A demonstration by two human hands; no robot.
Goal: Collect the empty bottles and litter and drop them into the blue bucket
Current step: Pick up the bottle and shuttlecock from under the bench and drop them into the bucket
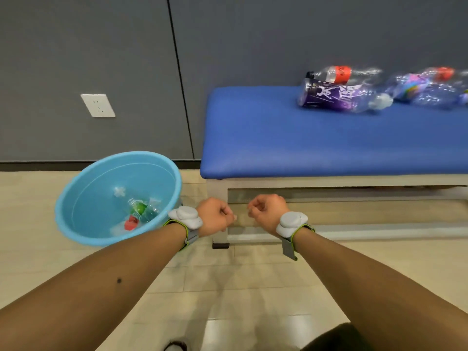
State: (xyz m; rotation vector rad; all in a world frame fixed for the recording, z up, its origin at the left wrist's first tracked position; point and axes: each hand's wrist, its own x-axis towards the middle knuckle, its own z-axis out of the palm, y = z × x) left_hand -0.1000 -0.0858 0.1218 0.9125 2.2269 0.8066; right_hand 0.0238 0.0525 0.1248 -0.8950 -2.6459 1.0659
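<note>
I see both forearms stretched out in front of me over the pale tiled floor (240, 287). My left hand (215, 215) is curled into a loose fist, fingers folded in, holding nothing that I can make out. My right hand (268, 211) is likewise curled shut and empty as far as I can tell. The two hands hang close together, knuckles facing each other, not touching. Each wrist carries a grey tracker on a strap: the left wrist tracker (185, 217) and the right wrist tracker (291, 223).

The blue bucket (83, 198) stands on the floor to my left, just beside the left wrist and near the wall (101, 59). Inside it lies a crushed clear bottle (141, 207) with a green label, and next to that a red scrap (131, 222); the rest of the contents is too blurred to name.

Ahead and to the right is the worktop (291, 138), a padded blue bench. On its far right end lie several empty bottles on their sides: a purple-labelled bottle (336, 96) nearest me, a red-labelled bottle (339, 73) behind it against the wall, and further right a cluster of clear bottles (428, 87), blurred. These are well apart from both hands. A white wall socket (98, 105) sits on the wall above the bucket.
</note>
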